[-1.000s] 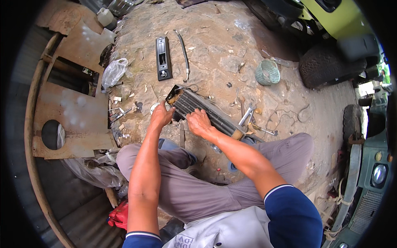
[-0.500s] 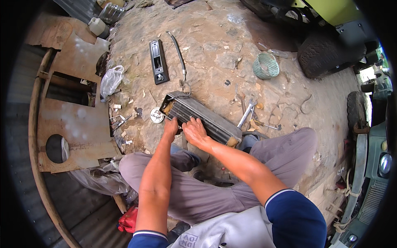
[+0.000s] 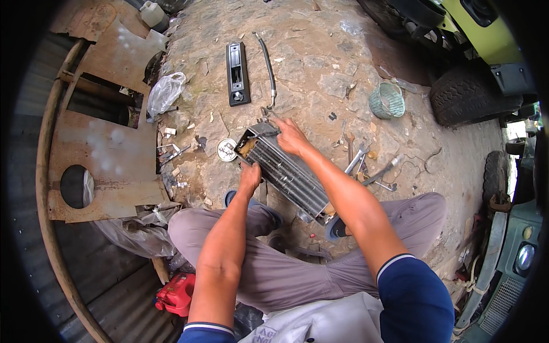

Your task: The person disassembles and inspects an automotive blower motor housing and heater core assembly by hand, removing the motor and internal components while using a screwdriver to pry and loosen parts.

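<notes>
A boxy finned cooling unit [image 3: 291,177] in a dark metal housing lies slanted in front of me, its finned face turned up toward me. Yellowish foam shows at its upper left end. My left hand [image 3: 250,176] is closed on the near edge by that end. Across the far edge lies my right hand [image 3: 291,138], its fingers closed over the housing and partly hidden, with one finger stretched toward the pipe fittings. Just beyond those fittings a black hose [image 3: 266,63] with metal ends lies on the ground. Left of the unit sits a round tin [image 3: 227,150] of small parts.
A black panel [image 3: 237,74] lies farther off. Right of the unit are a wrench [image 3: 357,158], another hose [image 3: 384,170] and a screwdriver. A green basket [image 3: 387,100] stands near a tyre [image 3: 474,91]. Rusty sheet metal [image 3: 108,166] leans at left, beside a plastic bag [image 3: 166,94].
My right hand has moved from the fins to the unit's far edge. The unit is tilted so more of its finned face shows. My left hand still holds the near edge.
</notes>
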A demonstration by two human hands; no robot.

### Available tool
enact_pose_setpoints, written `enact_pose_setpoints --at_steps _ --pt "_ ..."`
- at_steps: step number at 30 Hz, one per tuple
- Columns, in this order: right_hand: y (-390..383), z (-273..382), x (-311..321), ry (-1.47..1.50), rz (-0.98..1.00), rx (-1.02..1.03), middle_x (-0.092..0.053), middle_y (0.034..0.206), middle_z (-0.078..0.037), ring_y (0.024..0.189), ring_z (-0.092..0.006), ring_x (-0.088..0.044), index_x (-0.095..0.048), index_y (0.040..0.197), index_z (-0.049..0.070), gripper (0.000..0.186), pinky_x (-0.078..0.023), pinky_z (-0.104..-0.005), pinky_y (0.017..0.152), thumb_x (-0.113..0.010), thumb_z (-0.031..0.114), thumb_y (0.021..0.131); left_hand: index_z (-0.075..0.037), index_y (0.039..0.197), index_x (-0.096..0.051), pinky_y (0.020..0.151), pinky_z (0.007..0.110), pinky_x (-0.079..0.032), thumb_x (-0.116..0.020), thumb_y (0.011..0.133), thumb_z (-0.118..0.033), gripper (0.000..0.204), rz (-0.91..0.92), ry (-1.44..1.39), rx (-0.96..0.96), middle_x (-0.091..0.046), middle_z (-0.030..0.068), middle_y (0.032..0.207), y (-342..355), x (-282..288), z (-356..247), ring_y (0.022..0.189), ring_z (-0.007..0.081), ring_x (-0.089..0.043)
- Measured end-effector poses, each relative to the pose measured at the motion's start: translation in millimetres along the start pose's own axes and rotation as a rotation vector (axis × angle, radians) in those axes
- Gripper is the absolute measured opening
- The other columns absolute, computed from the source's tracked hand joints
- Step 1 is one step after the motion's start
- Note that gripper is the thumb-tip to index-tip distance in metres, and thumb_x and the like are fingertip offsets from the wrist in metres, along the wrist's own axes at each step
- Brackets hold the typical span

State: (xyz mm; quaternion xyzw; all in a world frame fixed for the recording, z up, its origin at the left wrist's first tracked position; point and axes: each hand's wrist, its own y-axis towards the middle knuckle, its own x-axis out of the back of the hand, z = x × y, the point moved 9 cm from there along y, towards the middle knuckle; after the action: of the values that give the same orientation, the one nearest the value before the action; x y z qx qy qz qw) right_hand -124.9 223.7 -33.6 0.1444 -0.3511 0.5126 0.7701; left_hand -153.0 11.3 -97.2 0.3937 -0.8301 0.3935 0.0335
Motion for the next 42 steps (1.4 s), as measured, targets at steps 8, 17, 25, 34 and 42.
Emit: enact_pose_setpoints --at_steps 8,17,25,34,42 --pt "24 26 -22 -0.384 0.287 0.054 -0.041 0.15 -0.02 0.143 -0.0425 -0.031 -0.058 0.137 0.019 0.044 -0.029 -0.0575 0.115 -0.057 0.026 0.094 0.004 0.135 -0.025 0.062 0.045 -0.055 -0.043 0.092 -0.039 0.063 -0.03 0.036 0.052 -0.06 0.0249 0.105 53 10 63 0.075 0.034 -0.067" --pt "0 40 20 -0.221 0.456 0.141 -0.058 0.117 -0.027 0.118 -0.0417 -0.054 -0.061 0.119 0.002 0.042 -0.042 -0.0471 0.1 -0.063 0.034 0.093 0.016 0.124 -0.043 0.078 0.052 -0.054 -0.037 0.096 -0.027 0.052 0.024 0.036 -0.011 -0.058 0.0472 0.097 19 7 25 0.083 0.0519 -0.066" --pt "7 58 39 -0.211 0.483 0.028 -0.069 0.092 -0.024 0.096 -0.0388 -0.066 -0.067 0.108 0.001 0.045 -0.051 -0.0452 0.084 -0.07 0.04 0.085 0.005 0.121 -0.036 0.066 0.05 -0.052 -0.041 0.093 -0.031 0.046 0.063 0.266 -0.051 -0.064 0.0262 0.096 48 10 43 0.073 0.037 -0.068" --pt "-5 59 43 0.053 0.454 -0.151 -0.067 0.072 -0.014 0.052 -0.0222 -0.067 -0.061 0.113 0.001 0.04 -0.053 -0.037 0.057 -0.074 0.029 0.087 0.0 0.079 -0.069 0.074 0.055 -0.05 -0.048 0.089 -0.014 0.027 0.177 0.832 -0.447 -0.072 0.024 0.081 39 -10 8 0.072 0.0379 -0.072" --pt "-20 53 63 -0.156 0.558 -0.156 -0.068 0.074 -0.012 0.061 -0.0175 -0.065 -0.067 0.11 0.0 0.035 -0.053 -0.0348 0.06 -0.077 0.016 0.08 -0.007 0.075 -0.076 0.065 0.049 -0.054 -0.053 0.089 -0.017 0.029 0.132 1.161 -0.635 -0.075 0.018 0.08 41 -26 9 0.073 0.0331 -0.074"
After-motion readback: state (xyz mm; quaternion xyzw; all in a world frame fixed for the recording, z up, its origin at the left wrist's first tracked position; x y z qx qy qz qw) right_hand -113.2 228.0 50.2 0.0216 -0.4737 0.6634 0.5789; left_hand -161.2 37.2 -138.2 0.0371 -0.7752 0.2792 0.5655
